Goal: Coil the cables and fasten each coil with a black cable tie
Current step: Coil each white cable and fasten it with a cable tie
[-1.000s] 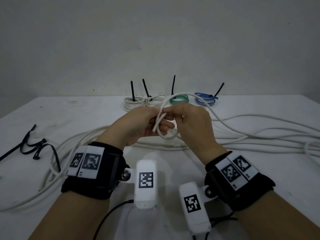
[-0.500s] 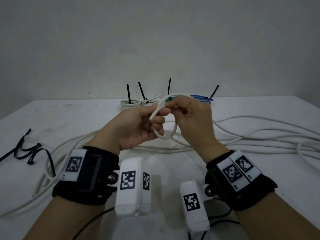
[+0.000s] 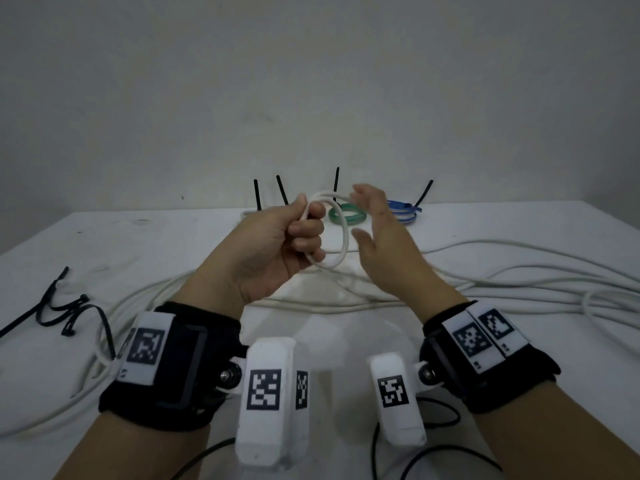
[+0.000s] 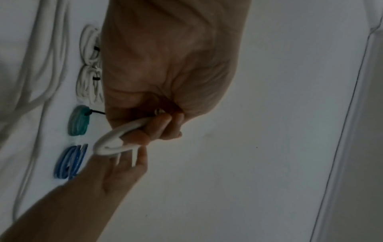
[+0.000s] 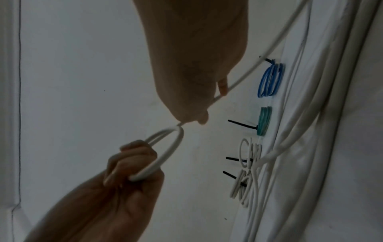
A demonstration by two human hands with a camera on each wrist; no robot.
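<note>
My left hand (image 3: 304, 237) is raised over the table and grips a small coil of white cable (image 3: 343, 244), about two loops wide. In the left wrist view the loops (image 4: 116, 137) stick out past its curled fingers (image 4: 165, 126). My right hand (image 3: 375, 220) is just right of the coil with its fingers stretched out and its thumb apart. The free run of the white cable (image 5: 269, 50) passes across its fingers (image 5: 222, 88) and down to the table. Loose black cable ties (image 3: 65, 310) lie at the table's left.
Tied coils stand along the back edge: two white (image 5: 248, 152), one green (image 3: 348, 216), one blue (image 3: 401, 211), each with a black tie tail upright. Long loose white cable (image 3: 519, 285) sprawls across the middle and right of the table (image 3: 346, 344).
Both hands have risen. My right hand has let go of its pinch on the loop and spread open to the right. My left hand has turned and keeps hold of the coil.
</note>
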